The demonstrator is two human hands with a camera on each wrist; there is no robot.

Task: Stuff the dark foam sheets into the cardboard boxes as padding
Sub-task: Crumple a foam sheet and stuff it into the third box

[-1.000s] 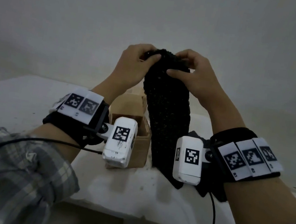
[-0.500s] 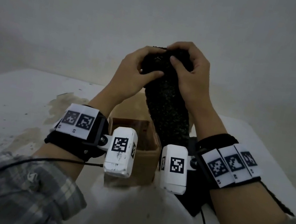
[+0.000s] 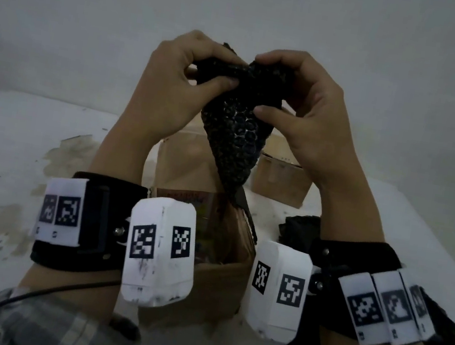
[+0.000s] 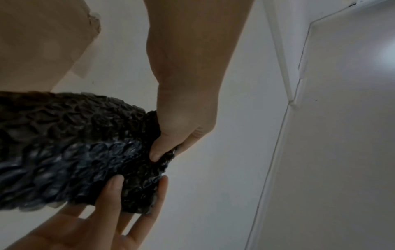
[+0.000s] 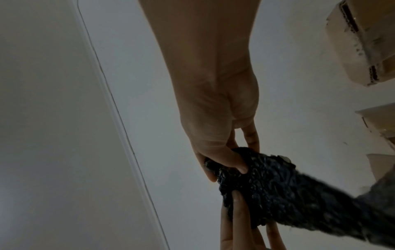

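Dark foam sheet (image 3: 237,132): bunched, pinched at top by left hand (image 3: 171,86) and right hand (image 3: 304,110) fingers, above open cardboard box (image 3: 221,278).

Dim plain wall (image 3: 96,17) behind stained white table (image 3: 12,168).

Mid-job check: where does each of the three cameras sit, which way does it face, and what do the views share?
Head: worn on the head, facing forward and down; shows left hand and right hand gripping the dark bubbled foam sheet above an open brown cardboard box.
Left wrist: looks along the left hand up toward the pale ceiling; right hand opposite.
Right wrist: mirrored; right hand, left hand.
Shared: all show the sheet and both hands.
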